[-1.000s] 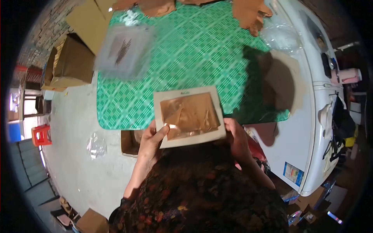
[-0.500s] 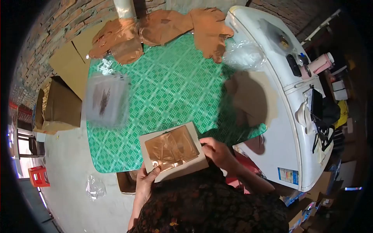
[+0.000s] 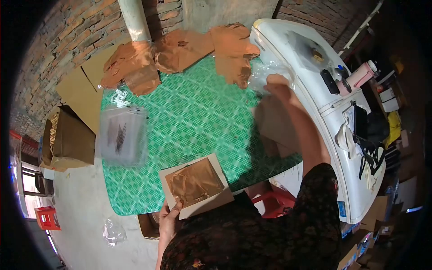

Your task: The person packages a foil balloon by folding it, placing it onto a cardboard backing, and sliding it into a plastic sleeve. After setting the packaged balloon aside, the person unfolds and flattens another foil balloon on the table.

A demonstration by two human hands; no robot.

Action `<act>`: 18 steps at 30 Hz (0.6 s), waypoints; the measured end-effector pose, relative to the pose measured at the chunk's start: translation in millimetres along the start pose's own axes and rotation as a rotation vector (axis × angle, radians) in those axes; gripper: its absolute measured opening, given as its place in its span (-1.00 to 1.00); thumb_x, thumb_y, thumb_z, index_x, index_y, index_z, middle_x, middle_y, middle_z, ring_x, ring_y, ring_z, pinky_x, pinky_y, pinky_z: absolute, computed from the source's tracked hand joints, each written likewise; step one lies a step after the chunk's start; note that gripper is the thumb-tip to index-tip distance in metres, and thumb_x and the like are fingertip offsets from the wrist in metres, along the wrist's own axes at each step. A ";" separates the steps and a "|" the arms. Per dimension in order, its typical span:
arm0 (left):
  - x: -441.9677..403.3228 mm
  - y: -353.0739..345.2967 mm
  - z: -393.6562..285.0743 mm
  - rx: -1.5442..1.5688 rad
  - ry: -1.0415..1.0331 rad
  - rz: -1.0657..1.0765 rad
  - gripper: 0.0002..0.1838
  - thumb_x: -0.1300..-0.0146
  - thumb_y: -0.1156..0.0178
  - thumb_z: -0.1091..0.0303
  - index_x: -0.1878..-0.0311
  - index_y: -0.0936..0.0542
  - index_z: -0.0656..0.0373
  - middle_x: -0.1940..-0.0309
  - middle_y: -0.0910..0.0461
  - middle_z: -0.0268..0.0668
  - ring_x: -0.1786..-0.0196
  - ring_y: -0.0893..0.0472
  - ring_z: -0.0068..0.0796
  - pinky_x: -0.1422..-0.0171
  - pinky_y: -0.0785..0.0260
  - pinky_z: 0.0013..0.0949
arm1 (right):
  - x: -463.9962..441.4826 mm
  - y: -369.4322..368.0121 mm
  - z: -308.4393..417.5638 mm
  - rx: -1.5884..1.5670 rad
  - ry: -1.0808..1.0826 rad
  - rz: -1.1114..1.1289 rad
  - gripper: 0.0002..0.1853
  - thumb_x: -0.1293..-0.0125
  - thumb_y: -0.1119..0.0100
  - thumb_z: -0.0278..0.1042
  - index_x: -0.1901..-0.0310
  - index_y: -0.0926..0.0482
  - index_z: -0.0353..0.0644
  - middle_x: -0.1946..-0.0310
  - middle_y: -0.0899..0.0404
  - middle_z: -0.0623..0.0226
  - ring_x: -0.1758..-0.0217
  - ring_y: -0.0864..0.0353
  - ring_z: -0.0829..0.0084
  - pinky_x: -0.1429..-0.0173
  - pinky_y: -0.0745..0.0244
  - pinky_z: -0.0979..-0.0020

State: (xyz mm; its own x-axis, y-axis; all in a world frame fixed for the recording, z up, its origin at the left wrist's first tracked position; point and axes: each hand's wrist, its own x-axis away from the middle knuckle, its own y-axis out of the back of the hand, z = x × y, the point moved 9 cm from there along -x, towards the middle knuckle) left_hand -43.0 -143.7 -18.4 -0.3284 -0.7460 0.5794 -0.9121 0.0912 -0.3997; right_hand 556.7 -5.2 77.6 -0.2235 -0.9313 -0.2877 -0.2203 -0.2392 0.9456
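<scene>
My left hand (image 3: 170, 220) grips the near left corner of a flat pale cardboard piece (image 3: 215, 201), thumb on top. On the cardboard lies a shiny copper-brown packet (image 3: 193, 182) in clear wrapping. Both are at the table's near edge, in front of my body. My right hand (image 3: 278, 84) is stretched out to the far right of the table, at a heap of crumpled clear plastic bags (image 3: 261, 76). Its fingers are blurred and partly hidden, so whether they hold the plastic is unclear.
Copper-brown packets (image 3: 184, 51) lie along the far edge of the green checked table (image 3: 198, 117). A clear plastic stack (image 3: 121, 135) and white string (image 3: 119, 98) are at left. A white fridge (image 3: 310, 81) borders the right; a cardboard box (image 3: 69, 141) stands left.
My right hand has left the cardboard's right edge and moved far and right to the clear plastic bags. My left hand still holds the cardboard. The view has tilted up slightly.
</scene>
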 end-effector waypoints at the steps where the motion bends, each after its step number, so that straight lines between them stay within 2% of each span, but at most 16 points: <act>1: 0.0 2.2 0.5 0.005 -0.004 -0.015 -0.47 -0.46 -0.33 0.53 -0.46 -0.49 0.21 -0.20 -0.64 -0.34 -0.22 -0.63 -0.45 -0.37 -0.45 -0.30 | -0.7 -7.8 1.3 -0.029 -0.021 0.029 -0.90 -0.17 -0.31 -0.37 0.37 -0.76 -0.17 0.29 -0.75 -0.03 0.16 -0.77 -0.10 0.04 -0.69 0.01; 4: 6.7 -10.7 -10.5 -0.059 -0.033 0.002 -0.47 -0.45 -0.34 0.52 -0.45 -0.50 0.22 -0.19 -0.65 -0.33 -0.22 -0.62 -0.46 -0.39 -0.44 -0.30 | -8.3 -27.9 -12.7 0.078 -0.111 0.065 -0.86 -0.19 -0.28 -0.37 0.31 -0.79 -0.17 0.25 -0.77 -0.04 0.14 -0.80 -0.09 0.03 -0.69 0.01; 6: 7.8 -13.7 -19.8 -0.226 -0.063 -0.015 -0.51 -0.43 -0.35 0.53 -0.39 -0.53 0.22 -0.10 -0.65 -0.37 -0.17 -0.61 -0.51 -0.38 -0.43 -0.33 | -16.9 -53.7 -38.3 0.213 -0.282 0.143 -0.81 -0.22 -0.22 -0.36 0.26 -0.80 -0.18 0.19 -0.79 -0.05 0.09 -0.81 -0.07 0.03 -0.68 -0.02; 8: 1.4 -0.1 -10.2 -0.289 -0.071 -0.021 -0.55 -0.43 -0.34 0.55 -0.35 -0.54 0.23 -0.05 -0.64 -0.40 -0.16 -0.61 -0.53 -0.38 -0.41 -0.36 | -9.4 -22.4 -29.0 0.104 -0.104 0.081 -0.78 -0.27 -0.18 -0.34 0.24 -0.81 -0.19 0.15 -0.80 -0.03 0.06 -0.82 -0.05 0.01 -0.69 -0.03; 10: -0.8 0.1 -10.9 -0.263 -0.077 -0.073 -0.60 -0.44 -0.33 0.55 -0.29 -0.54 0.23 0.04 -0.62 -0.41 -0.03 -0.64 -0.54 -0.20 -0.51 -0.37 | -5.1 8.4 -12.4 0.185 -0.122 0.115 -0.77 -0.29 -0.18 -0.33 0.23 -0.81 -0.20 0.13 -0.80 -0.02 0.03 -0.82 -0.04 0.00 -0.68 -0.05; 12: 1.4 -11.4 -11.1 -0.117 -0.030 -0.016 -0.63 -0.46 -0.33 0.54 -0.27 -0.53 0.22 0.10 -0.60 -0.40 0.11 -0.64 -0.54 0.04 -0.55 -0.37 | -6.6 19.3 -10.0 0.242 -0.108 0.069 -0.78 -0.30 -0.18 -0.34 0.24 -0.82 -0.17 0.13 -0.81 0.00 0.05 -0.83 -0.01 -0.02 -0.68 -0.06; 13: 1.1 -12.5 -11.8 -0.087 -0.069 -0.020 -0.63 -0.47 -0.32 0.53 -0.27 -0.52 0.22 0.13 -0.59 -0.40 0.20 -0.63 -0.53 0.21 -0.53 -0.36 | -4.0 28.3 -5.4 0.306 -0.029 0.026 -0.79 -0.31 -0.17 -0.36 0.21 -0.81 -0.15 0.15 -0.81 0.03 0.06 -0.83 0.00 0.00 -0.68 -0.07; 14: 2.3 -13.4 -10.4 -0.038 -0.067 -0.012 -0.63 -0.48 -0.32 0.52 -0.28 -0.51 0.21 0.13 -0.60 -0.40 0.17 -0.64 -0.52 0.18 -0.54 -0.35 | 0.1 40.9 3.9 0.369 0.049 -0.020 -0.79 -0.33 -0.16 -0.37 0.19 -0.80 -0.12 0.17 -0.81 0.05 0.08 -0.82 0.01 0.02 -0.67 -0.07; 16: 5.0 -15.7 -10.8 -0.029 -0.043 -0.051 -0.61 -0.49 -0.33 0.50 -0.32 -0.51 0.20 0.09 -0.62 -0.39 0.14 -0.65 -0.51 0.18 -0.55 -0.35 | 31.8 89.0 36.6 0.395 0.043 -0.107 -0.84 -0.34 -0.16 -0.37 0.18 -0.74 -0.10 0.29 -0.79 0.09 0.10 -0.81 0.05 0.07 -0.67 -0.06; 18: 1.3 -10.3 -5.2 -0.036 -0.063 -0.001 -0.58 -0.50 -0.33 0.48 -0.35 -0.50 0.19 0.05 -0.63 -0.37 0.11 -0.66 -0.50 0.17 -0.55 -0.36 | 81.5 136.4 78.2 0.341 -0.093 -0.135 -0.88 -0.41 -0.15 -0.32 0.20 -0.65 -0.10 0.42 -0.73 0.10 0.22 -0.79 0.02 0.18 -0.65 -0.04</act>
State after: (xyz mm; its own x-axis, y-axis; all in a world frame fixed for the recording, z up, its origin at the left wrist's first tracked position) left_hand -35.4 -142.2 -9.8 -0.3122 -0.7860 0.5336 -0.9212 0.1132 -0.3722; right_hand 434.2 -92.2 171.2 -0.2527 -0.8650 -0.4335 -0.5532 -0.2384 0.7982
